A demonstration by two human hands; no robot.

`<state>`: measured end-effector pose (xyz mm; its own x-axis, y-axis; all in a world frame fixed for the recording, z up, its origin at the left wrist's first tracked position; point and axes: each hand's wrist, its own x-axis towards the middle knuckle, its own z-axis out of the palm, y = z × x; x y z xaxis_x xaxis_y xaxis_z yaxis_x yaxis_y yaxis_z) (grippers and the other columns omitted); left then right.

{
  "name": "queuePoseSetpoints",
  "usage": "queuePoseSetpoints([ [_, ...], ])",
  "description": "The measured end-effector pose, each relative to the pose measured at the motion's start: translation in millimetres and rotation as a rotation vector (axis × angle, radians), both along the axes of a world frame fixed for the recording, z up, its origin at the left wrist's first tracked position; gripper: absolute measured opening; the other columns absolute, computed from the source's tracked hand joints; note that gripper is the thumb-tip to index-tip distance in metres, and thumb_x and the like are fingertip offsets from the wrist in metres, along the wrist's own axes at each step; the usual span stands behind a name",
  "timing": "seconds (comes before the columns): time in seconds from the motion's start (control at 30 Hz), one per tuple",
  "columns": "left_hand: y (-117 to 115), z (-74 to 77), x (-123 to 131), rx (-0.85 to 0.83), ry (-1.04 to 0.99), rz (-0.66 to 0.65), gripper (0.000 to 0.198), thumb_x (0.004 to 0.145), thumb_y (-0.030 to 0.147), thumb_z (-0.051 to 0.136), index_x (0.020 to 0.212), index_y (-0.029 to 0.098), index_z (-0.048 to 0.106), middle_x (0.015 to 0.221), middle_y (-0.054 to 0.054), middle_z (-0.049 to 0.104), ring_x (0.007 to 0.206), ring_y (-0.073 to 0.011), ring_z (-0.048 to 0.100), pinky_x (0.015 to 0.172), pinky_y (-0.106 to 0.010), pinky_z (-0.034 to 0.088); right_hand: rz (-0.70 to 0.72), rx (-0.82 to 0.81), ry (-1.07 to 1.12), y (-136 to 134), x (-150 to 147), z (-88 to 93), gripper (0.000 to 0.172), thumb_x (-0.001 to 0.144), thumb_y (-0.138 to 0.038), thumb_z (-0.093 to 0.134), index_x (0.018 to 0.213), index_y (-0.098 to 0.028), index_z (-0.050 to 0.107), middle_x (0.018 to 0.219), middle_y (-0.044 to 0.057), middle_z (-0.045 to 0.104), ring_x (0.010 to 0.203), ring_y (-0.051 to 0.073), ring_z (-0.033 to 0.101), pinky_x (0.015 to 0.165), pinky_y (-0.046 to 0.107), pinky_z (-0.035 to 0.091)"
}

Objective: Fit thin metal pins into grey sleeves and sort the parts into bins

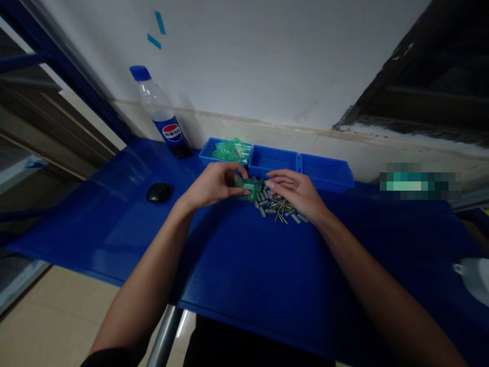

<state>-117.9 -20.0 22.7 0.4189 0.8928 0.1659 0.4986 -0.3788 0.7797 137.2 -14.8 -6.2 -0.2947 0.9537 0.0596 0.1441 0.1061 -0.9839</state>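
Observation:
My left hand [217,184] is closed around a small green translucent plastic bag [250,188], pinched between thumb and fingers just above the blue tabletop. Its contents are hard to make out. To the right, my right hand [296,191] hovers at the pile's far side with fingers stretched toward the bag and slightly apart; nothing shows in them. Below both hands lies a loose pile of small metal parts [281,206]: grey cylindrical pieces mixed with thin gold-and-silver pins. Part of the pile is hidden under my right hand.
Along the wall stand three blue bins; the left bin [206,149] holds green plastic bags [234,150]. The middle bin [273,155] and right bin [326,171] adjoin it. A cola bottle [164,117] and a black computer mouse [159,192] stand left. A white object [476,278] sits far right.

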Motion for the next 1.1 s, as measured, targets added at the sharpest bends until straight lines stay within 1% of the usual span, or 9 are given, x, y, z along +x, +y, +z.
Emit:
queuePoseSetpoints([
  [0.1,-3.0,-4.0,14.0,-0.082,-0.171,-0.013,0.034,0.082,0.041,0.084,0.1,0.015,0.072,0.079,-0.005,0.075,0.072,-0.0175,0.07,0.067,-0.028,0.056,0.048,-0.014,0.014,-1.1,-1.0,-1.7,0.025,0.08,-0.039,0.084,0.1,-0.026,0.078,0.086,0.005,0.08,0.072,0.022,0.074,0.072,0.041,0.061],
  [0.23,-6.3,-5.3,22.0,-0.104,-0.207,-0.051,0.03,0.092,0.04,0.075,0.108,0.014,0.075,0.087,-0.007,0.078,0.075,-0.018,0.072,0.067,-0.028,0.056,0.018,-0.02,0.034,0.1,0.3,-3.8,0.022,0.078,-0.043,0.086,0.085,-0.024,0.076,0.075,0.004,0.077,0.065,0.02,0.071,0.066,0.04,0.06],
  [0.4,-7.2,-6.6,21.2,-0.069,-0.201,-0.028,0.029,0.094,0.039,0.073,0.108,0.014,0.079,0.091,-0.008,0.08,0.075,-0.0184,0.072,0.066,-0.029,0.057,0.026,-0.018,0.044,1.8,2.2,-3.4,0.029,0.073,-0.047,0.09,0.084,-0.023,0.076,0.078,0.004,0.077,0.068,0.021,0.072,0.07,0.041,0.061],
  [0.57,-8.7,-10.7,26.5,-0.028,-0.224,0.004,0.028,0.093,0.036,0.076,0.107,0.012,0.08,0.091,-0.009,0.08,0.075,-0.0181,0.072,0.069,-0.029,0.058,0.011,-0.012,0.057,2.9,2.8,-4.3,0.025,0.075,-0.043,0.089,0.084,-0.023,0.076,0.077,0.004,0.077,0.068,0.021,0.072,0.069,0.041,0.06],
  [0.67,-6.2,-8.6,26.9,0.082,-0.209,0.061,0.027,0.095,0.035,0.074,0.11,0.014,0.08,0.096,-0.009,0.081,0.08,-0.0195,0.076,0.073,-0.03,0.061,-0.028,0.005,0.056,3.6,3.8,-1.7,0.024,0.078,-0.041,0.086,0.091,-0.024,0.076,0.081,0.004,0.079,0.07,0.021,0.072,0.069,0.04,0.059],
  [0.77,5.4,-7.6,19.6,0.368,-0.121,0.253,0.02,0.097,0.03,0.07,0.107,0.016,0.08,0.105,-0.009,0.082,0.092,-0.0221,0.078,0.088,-0.034,0.063,-0.078,0.012,0.073,4.8,6.0,2.8,0.022,0.082,-0.038,0.082,0.098,-0.024,0.076,0.088,0.006,0.082,0.071,0.02,0.072,0.067,0.038,0.055],
  [0.87,22.3,-12.5,7.7,0.57,0.117,0.357,0.019,0.096,0.019,0.063,0.103,0.019,0.08,0.111,-0.007,0.082,0.106,-0.0246,0.077,0.101,-0.039,0.06,-0.093,0.017,0.08,5.9,8.6,7.0,0.019,0.086,-0.037,0.078,0.098,-0.023,0.076,0.09,0.007,0.082,0.07,0.019,0.071,0.065,0.037,0.053],
  [1.0,35.7,-21.2,-2.2,0.573,0.405,0.316,0.035,0.094,0.006,0.051,0.106,0.02,0.08,0.12,-0.01,0.08,0.121,-0.0274,0.073,0.107,-0.045,0.058,-0.097,0.018,0.087,6.1,10.3,10.9,0.018,0.087,-0.037,0.077,0.099,-0.023,0.076,0.091,0.007,0.082,0.07,0.018,0.07,0.065,0.037,0.052],
  [1.1,35.7,-23.5,-0.5,0.551,0.534,0.299,0.048,0.09,-0.001,0.047,0.121,0.02,0.078,0.124,-0.012,0.079,0.133,-0.0306,0.067,0.112,-0.053,0.054,-0.089,0.018,0.1,5.3,10.5,13.0,0.019,0.087,-0.037,0.077,0.099,-0.022,0.075,0.091,0.008,0.082,0.07,0.018,0.07,0.066,0.037,0.052],
])
